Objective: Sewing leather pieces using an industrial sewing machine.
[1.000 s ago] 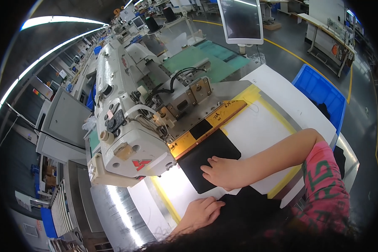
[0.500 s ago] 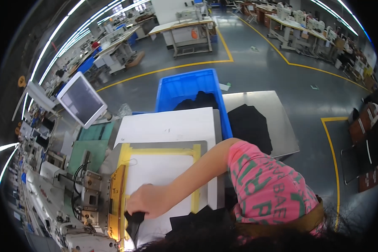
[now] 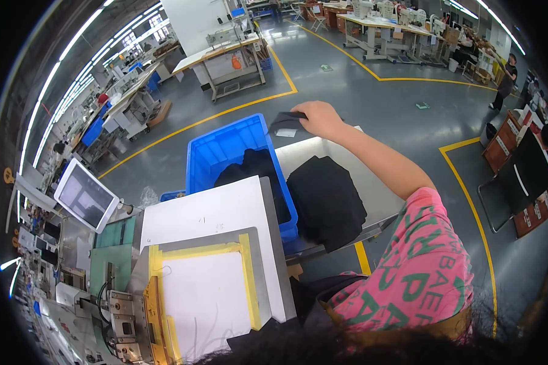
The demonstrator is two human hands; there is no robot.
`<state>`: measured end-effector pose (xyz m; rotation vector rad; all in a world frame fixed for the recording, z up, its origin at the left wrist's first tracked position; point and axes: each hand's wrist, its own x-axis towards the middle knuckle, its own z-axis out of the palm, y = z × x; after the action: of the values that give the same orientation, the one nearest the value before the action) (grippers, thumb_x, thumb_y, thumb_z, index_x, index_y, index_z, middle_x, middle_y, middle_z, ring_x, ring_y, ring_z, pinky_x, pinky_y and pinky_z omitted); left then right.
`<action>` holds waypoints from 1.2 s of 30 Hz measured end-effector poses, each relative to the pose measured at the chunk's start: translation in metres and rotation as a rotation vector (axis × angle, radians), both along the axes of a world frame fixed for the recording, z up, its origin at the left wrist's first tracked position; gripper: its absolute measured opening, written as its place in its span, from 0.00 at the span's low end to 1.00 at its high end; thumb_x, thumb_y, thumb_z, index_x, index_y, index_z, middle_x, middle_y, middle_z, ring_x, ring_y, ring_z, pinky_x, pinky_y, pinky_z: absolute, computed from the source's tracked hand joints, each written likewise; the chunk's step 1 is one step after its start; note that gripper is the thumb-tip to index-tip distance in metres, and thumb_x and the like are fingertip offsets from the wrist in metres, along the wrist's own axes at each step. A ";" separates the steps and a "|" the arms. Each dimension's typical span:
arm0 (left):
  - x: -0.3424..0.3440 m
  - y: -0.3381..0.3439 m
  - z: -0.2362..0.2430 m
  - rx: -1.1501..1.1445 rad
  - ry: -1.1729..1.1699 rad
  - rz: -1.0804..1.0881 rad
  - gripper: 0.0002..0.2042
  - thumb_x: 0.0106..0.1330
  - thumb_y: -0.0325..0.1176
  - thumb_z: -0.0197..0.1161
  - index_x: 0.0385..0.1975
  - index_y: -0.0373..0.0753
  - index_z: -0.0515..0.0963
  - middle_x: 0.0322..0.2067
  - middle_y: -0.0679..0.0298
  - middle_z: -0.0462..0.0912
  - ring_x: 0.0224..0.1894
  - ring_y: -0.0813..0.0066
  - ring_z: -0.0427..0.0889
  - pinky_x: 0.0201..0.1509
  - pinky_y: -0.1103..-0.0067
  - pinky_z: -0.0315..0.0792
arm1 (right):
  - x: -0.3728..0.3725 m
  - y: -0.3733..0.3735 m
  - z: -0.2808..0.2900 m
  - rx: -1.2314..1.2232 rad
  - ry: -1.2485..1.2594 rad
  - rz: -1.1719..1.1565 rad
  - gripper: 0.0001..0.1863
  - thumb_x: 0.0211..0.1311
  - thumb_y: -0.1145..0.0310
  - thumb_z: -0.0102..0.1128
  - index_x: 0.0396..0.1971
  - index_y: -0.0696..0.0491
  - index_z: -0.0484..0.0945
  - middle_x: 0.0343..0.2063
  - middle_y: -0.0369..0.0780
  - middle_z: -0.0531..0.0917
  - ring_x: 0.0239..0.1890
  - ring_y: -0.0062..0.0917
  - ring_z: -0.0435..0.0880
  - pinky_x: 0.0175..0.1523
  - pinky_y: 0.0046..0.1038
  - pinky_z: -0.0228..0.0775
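Note:
My right hand (image 3: pixel 319 120), its arm in a pink printed sleeve, is raised and stretched forward, fingers closed on a dark fabric piece (image 3: pixel 281 120) above the far end of a steel side table (image 3: pixel 374 161). Below it, a stack of black fabric pieces (image 3: pixel 326 204) lies on that table, beside a blue bin (image 3: pixel 201 152) holding more black cloth. At lower left, the sewing machine (image 3: pixel 122 325) adjoins a work plate (image 3: pixel 204 304) framed in yellow tape, with black fabric along its near edge. My left hand is not visible.
A tablet screen (image 3: pixel 85 194) stands at the left. A black chair (image 3: pixel 517 176) and brown boxes (image 3: pixel 499 143) are at the right. A standing person (image 3: pixel 502 85) is in the aisle at upper right. Other sewing tables (image 3: pixel 371 24) line the far floor.
My view has turned right. My right hand has left the machine plate with the dark piece and reached out over the steel table. My left hand has gone out of view.

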<state>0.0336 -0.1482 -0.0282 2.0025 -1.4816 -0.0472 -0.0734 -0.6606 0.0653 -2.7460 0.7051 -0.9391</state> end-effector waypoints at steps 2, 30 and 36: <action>0.001 0.004 -0.001 0.005 0.004 0.015 0.12 0.52 0.32 0.69 0.36 0.42 0.78 0.32 0.60 0.77 0.33 0.58 0.78 0.36 0.70 0.73 | 0.000 -0.004 -0.028 0.040 0.123 -0.026 0.16 0.53 0.71 0.56 0.44 0.52 0.80 0.42 0.43 0.83 0.46 0.39 0.80 0.53 0.37 0.70; -0.290 0.262 0.086 -0.280 -0.500 1.825 0.03 0.63 0.24 0.58 0.34 0.35 0.78 0.31 0.60 0.80 0.28 0.74 0.78 0.32 0.81 0.71 | 0.148 0.451 -0.066 0.744 0.753 1.663 0.07 0.61 0.72 0.58 0.31 0.61 0.80 0.22 0.37 0.79 0.21 0.16 0.75 0.29 0.19 0.67; -0.456 0.273 -0.047 -0.627 -0.453 2.687 0.09 0.69 0.34 0.55 0.38 0.34 0.74 0.31 0.64 0.78 0.29 0.77 0.76 0.34 0.81 0.71 | 0.142 0.477 -0.085 0.605 0.684 1.753 0.06 0.61 0.73 0.56 0.27 0.60 0.78 0.20 0.34 0.76 0.21 0.13 0.71 0.28 0.17 0.63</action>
<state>-0.4227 0.1247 -0.0753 1.7142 1.6351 1.5664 0.0684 -0.1836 -0.0198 -1.8605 -1.1091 0.5209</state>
